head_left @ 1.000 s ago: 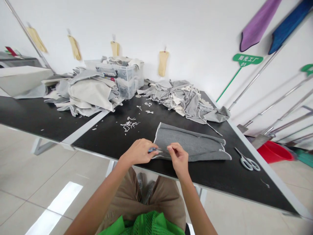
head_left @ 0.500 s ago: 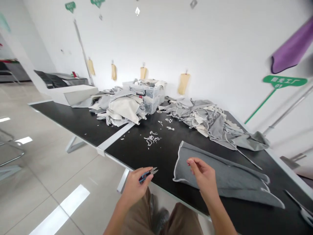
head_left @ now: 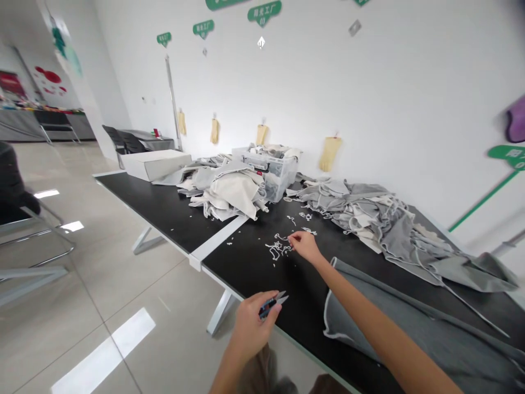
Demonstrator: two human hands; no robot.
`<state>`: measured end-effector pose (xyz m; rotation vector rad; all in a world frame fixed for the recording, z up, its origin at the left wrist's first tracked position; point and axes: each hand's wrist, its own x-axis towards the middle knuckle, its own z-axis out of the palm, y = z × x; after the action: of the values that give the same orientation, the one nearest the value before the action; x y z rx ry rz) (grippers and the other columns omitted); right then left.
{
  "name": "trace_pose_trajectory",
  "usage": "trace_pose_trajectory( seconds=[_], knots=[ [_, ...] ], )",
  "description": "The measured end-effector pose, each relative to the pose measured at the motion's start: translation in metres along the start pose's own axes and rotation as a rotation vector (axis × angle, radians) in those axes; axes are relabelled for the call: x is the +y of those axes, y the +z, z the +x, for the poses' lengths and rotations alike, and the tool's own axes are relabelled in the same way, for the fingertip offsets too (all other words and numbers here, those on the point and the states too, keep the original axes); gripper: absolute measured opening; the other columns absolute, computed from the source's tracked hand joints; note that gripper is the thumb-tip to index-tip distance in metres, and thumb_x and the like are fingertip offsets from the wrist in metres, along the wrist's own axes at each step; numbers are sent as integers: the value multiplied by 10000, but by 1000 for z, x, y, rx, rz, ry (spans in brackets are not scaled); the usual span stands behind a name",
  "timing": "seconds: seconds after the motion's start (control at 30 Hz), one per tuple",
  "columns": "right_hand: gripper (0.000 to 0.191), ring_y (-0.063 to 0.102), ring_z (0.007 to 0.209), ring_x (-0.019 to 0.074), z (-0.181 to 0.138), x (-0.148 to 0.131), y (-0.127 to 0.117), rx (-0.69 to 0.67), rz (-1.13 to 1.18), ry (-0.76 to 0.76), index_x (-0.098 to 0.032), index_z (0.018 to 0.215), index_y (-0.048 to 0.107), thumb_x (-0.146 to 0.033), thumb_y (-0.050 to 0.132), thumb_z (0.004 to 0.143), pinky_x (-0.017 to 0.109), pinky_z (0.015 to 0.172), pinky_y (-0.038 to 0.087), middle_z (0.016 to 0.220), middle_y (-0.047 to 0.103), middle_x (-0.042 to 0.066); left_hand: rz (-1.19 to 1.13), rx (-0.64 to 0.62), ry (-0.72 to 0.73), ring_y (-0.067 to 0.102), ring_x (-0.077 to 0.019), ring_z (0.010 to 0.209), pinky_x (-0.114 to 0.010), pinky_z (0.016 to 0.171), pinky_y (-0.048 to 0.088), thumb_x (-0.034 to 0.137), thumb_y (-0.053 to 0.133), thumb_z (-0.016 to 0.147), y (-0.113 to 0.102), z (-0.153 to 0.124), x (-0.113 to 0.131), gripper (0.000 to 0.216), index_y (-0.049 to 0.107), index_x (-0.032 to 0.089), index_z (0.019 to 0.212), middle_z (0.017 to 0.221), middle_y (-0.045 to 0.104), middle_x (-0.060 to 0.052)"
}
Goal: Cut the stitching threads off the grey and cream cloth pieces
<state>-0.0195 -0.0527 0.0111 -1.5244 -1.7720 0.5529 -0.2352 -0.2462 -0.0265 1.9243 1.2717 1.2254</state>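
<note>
My left hand [head_left: 255, 324] is closed around a small pair of thread snips [head_left: 272, 306], blades pointing up and to the right, at the table's front edge. Farther in, my right hand [head_left: 303, 245] reaches over the table, its fingertips pinched together at the edge of a small heap of white thread scraps [head_left: 275, 250]. Whether anything is between those fingertips is too small to tell. Under my right forearm lies a flat grey cloth piece [head_left: 353, 312] with white-stitched edges, partly covered by the arm.
A heap of grey and white cloth pieces [head_left: 381, 219] spreads along the wall side. Another cloth pile [head_left: 229, 189] stands before a clear plastic bin [head_left: 279, 178]. Behind it on the left is a white box [head_left: 153, 164]. Yellow gloves [head_left: 330, 154] hang on the wall.
My right hand has moved from above the grey cloth, leftward and away from me, to the thread scraps. My left hand still holds the snips. The view has turned left.
</note>
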Motion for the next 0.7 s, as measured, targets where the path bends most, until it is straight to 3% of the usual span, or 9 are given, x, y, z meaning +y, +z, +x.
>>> trace_pose_trajectory(
  seconds=[0.2,0.57,0.7],
  knots=[
    [237,642,560,156,32,13,24,-12,-52,-36,-152,713,717,-298,552,802,250,604,515,621,692,48,10,-19,-17,688,-197,918,-319,861,545,356,576,914,-2,0,0,237,694,289,1109,1028,744,-27],
    [101,677,649,155,32,14,25,-162,-68,-168,-161,773,735,-165,642,733,248,666,529,732,734,46,-2,-50,-18,681,-190,898,-312,842,541,350,565,921,-3,0,-3,242,682,295,1126,1010,737,-21],
    [213,699,724,149,32,10,24,-218,-59,-215,-175,764,746,-50,579,720,239,726,535,783,751,34,40,-42,-11,683,-202,898,-332,852,543,362,563,920,-1,-1,-3,253,679,289,1132,1017,737,-33]
  ],
)
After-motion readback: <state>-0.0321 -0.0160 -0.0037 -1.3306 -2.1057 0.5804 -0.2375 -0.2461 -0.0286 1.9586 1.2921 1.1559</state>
